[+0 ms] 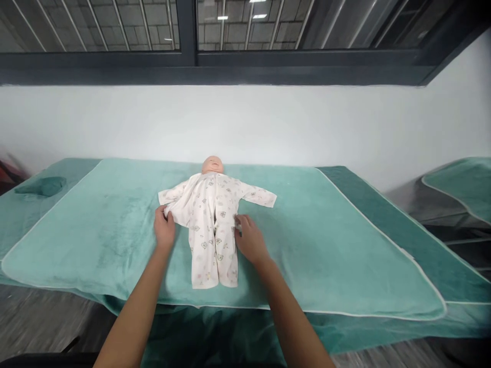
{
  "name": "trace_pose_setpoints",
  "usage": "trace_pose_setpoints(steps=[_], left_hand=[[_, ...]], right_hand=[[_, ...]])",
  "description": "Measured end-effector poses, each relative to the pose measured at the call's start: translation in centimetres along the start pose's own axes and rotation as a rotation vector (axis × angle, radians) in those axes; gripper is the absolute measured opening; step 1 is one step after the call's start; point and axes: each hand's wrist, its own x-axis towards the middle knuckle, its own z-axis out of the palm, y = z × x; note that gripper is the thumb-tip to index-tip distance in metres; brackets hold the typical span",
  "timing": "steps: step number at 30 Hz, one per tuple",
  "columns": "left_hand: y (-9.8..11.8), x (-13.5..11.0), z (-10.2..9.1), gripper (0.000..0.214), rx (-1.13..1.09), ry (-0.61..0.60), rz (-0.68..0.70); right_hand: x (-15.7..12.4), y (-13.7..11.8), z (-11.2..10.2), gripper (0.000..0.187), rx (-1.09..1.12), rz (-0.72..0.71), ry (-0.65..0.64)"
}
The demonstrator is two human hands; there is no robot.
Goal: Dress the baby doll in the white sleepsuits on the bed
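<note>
A baby doll [212, 164] lies face up, its head toward the wall, dressed in a white patterned baby top [203, 197] with sleeves spread to both sides. White patterned baby pants [205, 260] cover the legs, which point toward me. At the left side, my left hand [164, 227] is closed on the lower edge of the top, drawing the cloth outward. My right hand [251, 239] is at the doll's other hip, fingers pinched at the edge of the top there. A dark narrow gap runs down the middle between the cloth panels.
A light green blanket [326, 255] with white piping covers the padded table. A darker green cover [368, 220] shows at its sides. A green cushion-like piece [41, 186] lies at far left. Behind stand a white wall [268, 122] and a dark-framed window [307, 59].
</note>
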Motion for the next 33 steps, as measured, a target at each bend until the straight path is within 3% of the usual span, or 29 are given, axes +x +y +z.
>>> trace_pose_setpoints(steps=[6,12,15,18,22,25,27,28,30,33], left_hand=[[0.3,-0.4,-0.4,0.032,-0.041,-0.011,-0.026],[0.0,-0.6,-0.5,0.034,-0.158,-0.027,-0.074],[1.0,0.1,-0.5,0.032,-0.307,0.0,-0.121],[4.3,0.8,-0.6,0.033,-0.469,0.01,-0.118],[9.7,-0.1,-0.5,0.03,-0.467,-0.029,0.067],[11.6,-2.5,-0.2,0.024,-0.22,-0.318,0.438],[11.6,-4.1,0.0,0.029,-0.078,-0.517,0.678],[11.4,-4.8,0.1,0.03,-0.039,-0.561,0.744],[10.7,-5.6,0.0,0.029,-0.033,-0.543,0.755],[9.9,-5.7,-0.3,0.023,-0.152,-0.432,0.642]], right_hand=[[-1.9,0.6,0.3,0.011,0.165,-0.01,0.039],[-2.0,1.4,-2.5,0.013,0.237,-0.03,-0.254],[-0.5,0.4,-3.6,0.02,0.268,-0.013,-0.182],[0.3,-0.7,-2.7,0.019,0.323,-0.011,-0.088],[-0.2,-1.2,0.3,0.022,0.428,0.093,-0.015],[-0.8,-0.7,1.7,0.024,0.553,0.192,0.02],[-1.0,-0.4,1.9,0.024,0.633,0.223,0.033],[-1.0,-0.3,1.9,0.024,0.656,0.234,0.04],[-1.1,-0.1,1.7,0.025,0.667,0.247,0.044],[-0.2,-0.3,1.4,0.026,0.607,0.248,0.066]])
